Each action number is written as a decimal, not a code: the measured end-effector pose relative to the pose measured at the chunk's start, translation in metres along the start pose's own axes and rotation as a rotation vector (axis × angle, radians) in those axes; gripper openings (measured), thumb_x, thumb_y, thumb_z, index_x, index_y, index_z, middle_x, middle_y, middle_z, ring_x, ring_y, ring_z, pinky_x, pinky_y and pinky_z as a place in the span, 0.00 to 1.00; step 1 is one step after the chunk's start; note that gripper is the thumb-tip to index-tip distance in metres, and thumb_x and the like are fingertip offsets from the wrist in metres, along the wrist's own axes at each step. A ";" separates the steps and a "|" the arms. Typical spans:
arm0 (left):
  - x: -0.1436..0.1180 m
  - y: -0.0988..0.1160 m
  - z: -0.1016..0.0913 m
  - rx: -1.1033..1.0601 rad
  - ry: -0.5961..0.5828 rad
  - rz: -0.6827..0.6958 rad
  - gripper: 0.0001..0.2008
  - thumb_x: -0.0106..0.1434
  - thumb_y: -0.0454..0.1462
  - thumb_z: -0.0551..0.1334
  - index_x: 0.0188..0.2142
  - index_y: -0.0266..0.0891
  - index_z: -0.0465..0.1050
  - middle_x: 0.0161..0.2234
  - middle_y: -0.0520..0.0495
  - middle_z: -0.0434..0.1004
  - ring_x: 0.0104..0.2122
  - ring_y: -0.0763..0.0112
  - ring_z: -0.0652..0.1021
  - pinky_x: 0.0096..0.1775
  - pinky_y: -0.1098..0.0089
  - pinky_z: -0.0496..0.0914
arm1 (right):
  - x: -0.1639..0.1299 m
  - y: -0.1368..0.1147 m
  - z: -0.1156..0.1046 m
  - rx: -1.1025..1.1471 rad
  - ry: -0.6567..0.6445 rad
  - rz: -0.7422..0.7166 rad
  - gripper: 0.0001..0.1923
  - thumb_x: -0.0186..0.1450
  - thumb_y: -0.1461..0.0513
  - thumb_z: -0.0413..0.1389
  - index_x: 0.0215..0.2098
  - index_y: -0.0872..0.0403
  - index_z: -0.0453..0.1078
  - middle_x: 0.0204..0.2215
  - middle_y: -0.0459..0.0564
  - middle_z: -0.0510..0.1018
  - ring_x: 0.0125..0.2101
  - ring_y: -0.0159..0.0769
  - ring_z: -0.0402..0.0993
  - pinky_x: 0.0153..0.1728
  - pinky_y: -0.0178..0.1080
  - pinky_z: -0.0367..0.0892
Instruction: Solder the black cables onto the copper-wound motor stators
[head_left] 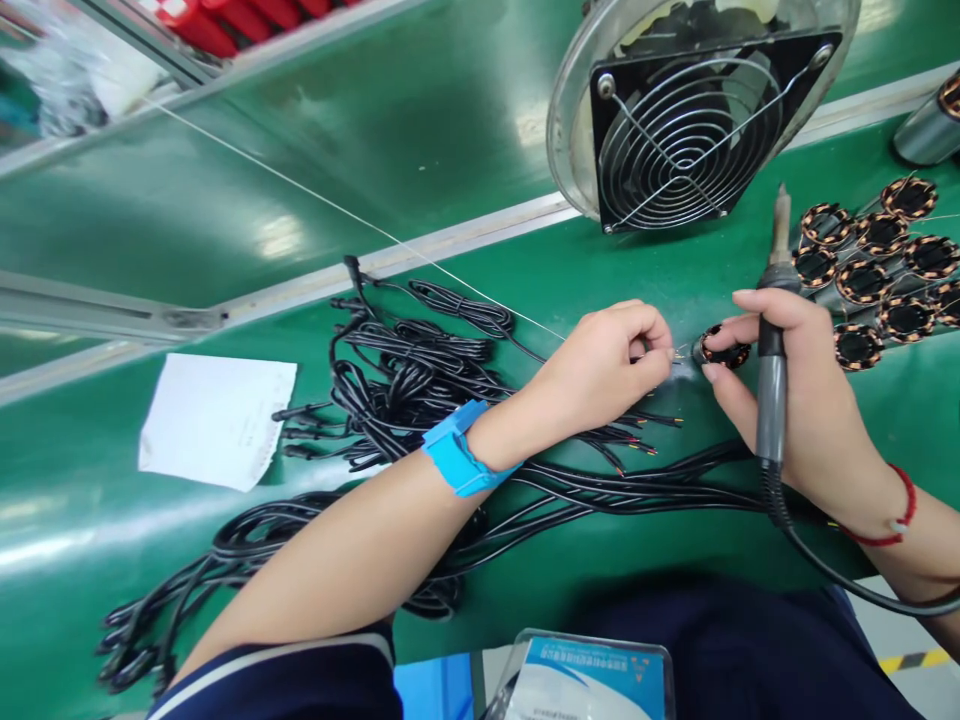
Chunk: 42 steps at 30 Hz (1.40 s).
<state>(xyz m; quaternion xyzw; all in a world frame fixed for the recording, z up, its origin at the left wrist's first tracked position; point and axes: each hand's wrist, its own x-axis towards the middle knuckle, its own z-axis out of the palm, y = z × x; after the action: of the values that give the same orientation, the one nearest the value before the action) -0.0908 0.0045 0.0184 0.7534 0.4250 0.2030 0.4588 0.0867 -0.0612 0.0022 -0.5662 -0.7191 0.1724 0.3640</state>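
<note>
My left hand (607,365), with a blue wrist strap (459,450) on its wrist, pinches thin wire ends at its fingertips, right beside a small copper-wound coil (724,352). My right hand (795,400) grips a soldering iron (772,340) held upright, tip pointing up, while its thumb and a finger steady the coil on the green bench. A bundle of black cables (420,380) with stripped coloured ends lies under my left forearm.
Several more copper coils (877,270) lie in a cluster at the right. A round extraction fan with a wire grille (690,110) stands behind my hands. A white paper sheet (217,420) lies at the left. A plastic packet (592,680) sits at the near edge.
</note>
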 end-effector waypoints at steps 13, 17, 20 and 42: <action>0.000 0.003 -0.001 -0.145 -0.033 -0.081 0.04 0.55 0.28 0.57 0.26 0.35 0.68 0.22 0.56 0.65 0.21 0.81 0.64 0.24 0.77 0.58 | 0.006 0.006 0.007 -0.010 -0.023 -0.040 0.21 0.66 0.64 0.52 0.56 0.42 0.56 0.33 0.47 0.76 0.38 0.47 0.74 0.43 0.54 0.68; 0.002 0.007 -0.003 -0.335 -0.084 -0.222 0.03 0.56 0.30 0.58 0.27 0.35 0.68 0.20 0.56 0.64 0.19 0.82 0.64 0.22 0.78 0.59 | 0.007 0.007 0.007 -0.023 0.034 -0.032 0.22 0.65 0.63 0.53 0.56 0.43 0.56 0.32 0.47 0.76 0.37 0.47 0.74 0.42 0.53 0.68; 0.002 0.010 -0.004 -0.407 -0.076 -0.251 0.04 0.56 0.29 0.57 0.26 0.34 0.67 0.20 0.56 0.65 0.18 0.84 0.64 0.21 0.78 0.59 | 0.006 0.007 0.006 0.001 0.098 -0.074 0.26 0.64 0.64 0.55 0.57 0.42 0.56 0.32 0.45 0.75 0.37 0.45 0.73 0.44 0.52 0.67; -0.008 0.005 -0.005 0.272 0.028 0.452 0.07 0.64 0.28 0.55 0.35 0.38 0.70 0.39 0.45 0.75 0.41 0.70 0.74 0.44 0.67 0.70 | 0.007 0.000 0.007 0.314 0.086 -0.082 0.25 0.62 0.67 0.56 0.55 0.45 0.58 0.31 0.41 0.74 0.34 0.35 0.75 0.43 0.45 0.72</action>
<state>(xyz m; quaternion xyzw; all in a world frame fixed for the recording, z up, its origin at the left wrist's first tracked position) -0.0967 -0.0004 0.0257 0.8811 0.2755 0.2517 0.2905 0.0804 -0.0537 -0.0002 -0.4795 -0.6897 0.2431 0.4852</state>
